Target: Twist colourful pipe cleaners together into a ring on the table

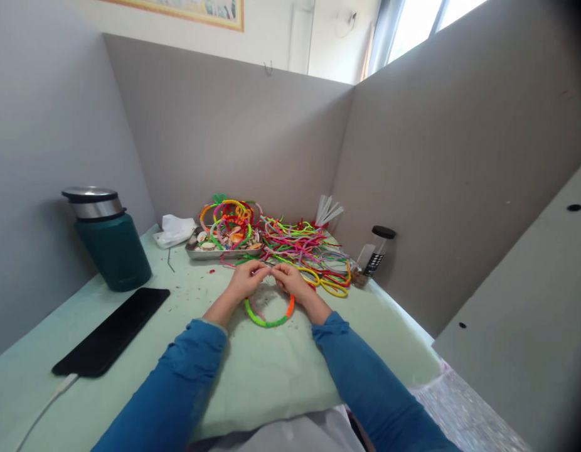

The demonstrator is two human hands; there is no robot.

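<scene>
My left hand (246,279) and my right hand (290,280) meet fingertip to fingertip over the middle of the table, both closed in a pinch. Between them they hold a ring of fuzzy pipe cleaner (266,324), its lower arc green and yellow-green, with orange on the right side and a pinkish strand on the left. The upper part of the ring is hidden by my fingers. Just beyond my hands lies a loose heap of pipe cleaners (297,242) in pink, red, green, yellow and grey.
A metal tray (224,254) holds shells and several colourful pipe-cleaner rings (231,213). At left stand a green bottle (112,251), a charging phone (112,331) and white tissue (176,227). A black-capped jar (376,254) leans by the right partition (460,157). White strips (327,211) stand behind the heap.
</scene>
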